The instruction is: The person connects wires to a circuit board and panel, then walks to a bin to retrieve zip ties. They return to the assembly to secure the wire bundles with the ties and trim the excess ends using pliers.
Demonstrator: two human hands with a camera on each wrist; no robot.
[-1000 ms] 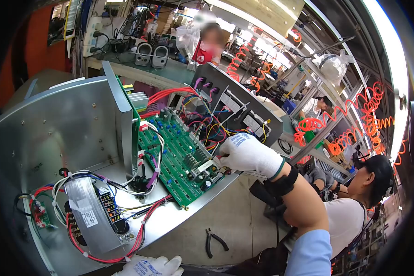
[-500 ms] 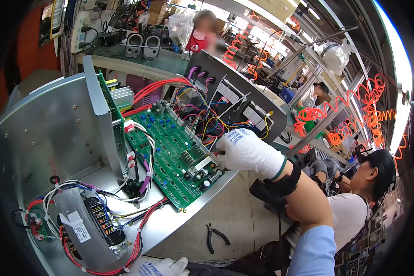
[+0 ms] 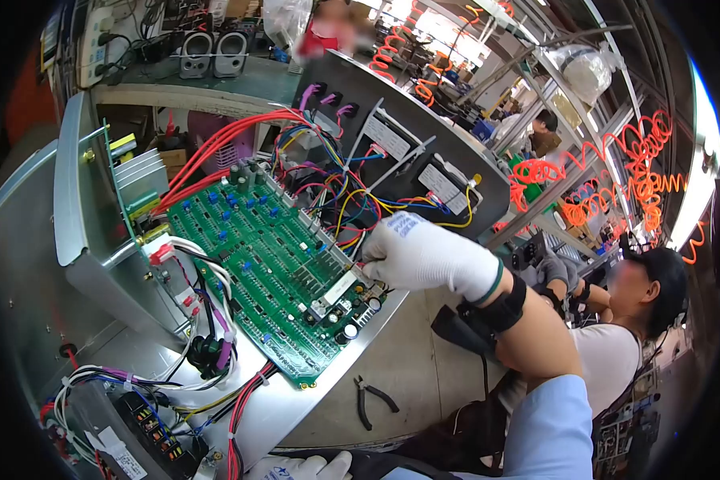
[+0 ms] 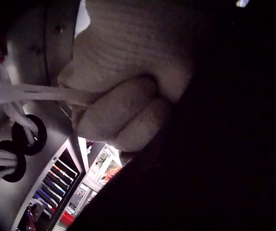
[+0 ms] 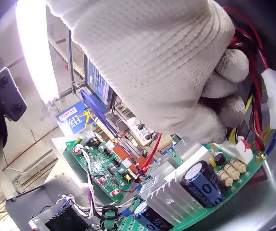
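Observation:
In the head view, my gloved right hand (image 3: 428, 256) is at the right edge of a green circuit board (image 3: 252, 268), beside a coloured wire bundle (image 3: 348, 188). The right wrist view shows this hand (image 5: 157, 62) with curled fingers gripping red and brown wires (image 5: 257, 103), just above a white connector (image 5: 244, 151); its fingertips are partly hidden. My gloved left hand (image 3: 308, 466) is low at the bottom edge of the head view. Dimly lit in the left wrist view, the left hand (image 4: 123, 96) has its fingers curled round a pale cable (image 4: 32, 94).
The board lies in an open metal chassis (image 3: 112, 280) with a dark upright panel (image 3: 456, 160). A transformer (image 3: 96, 424) is at its lower left. Black-handled pliers (image 3: 364, 400) lie on the surface below. Another person (image 3: 616, 352) works at the right; speakers (image 3: 214, 56) stand behind.
The head view has shifted, so the chassis and board appear larger and farther left. My right hand remains at the board's edge, and my left hand shows slightly farther right at the bottom.

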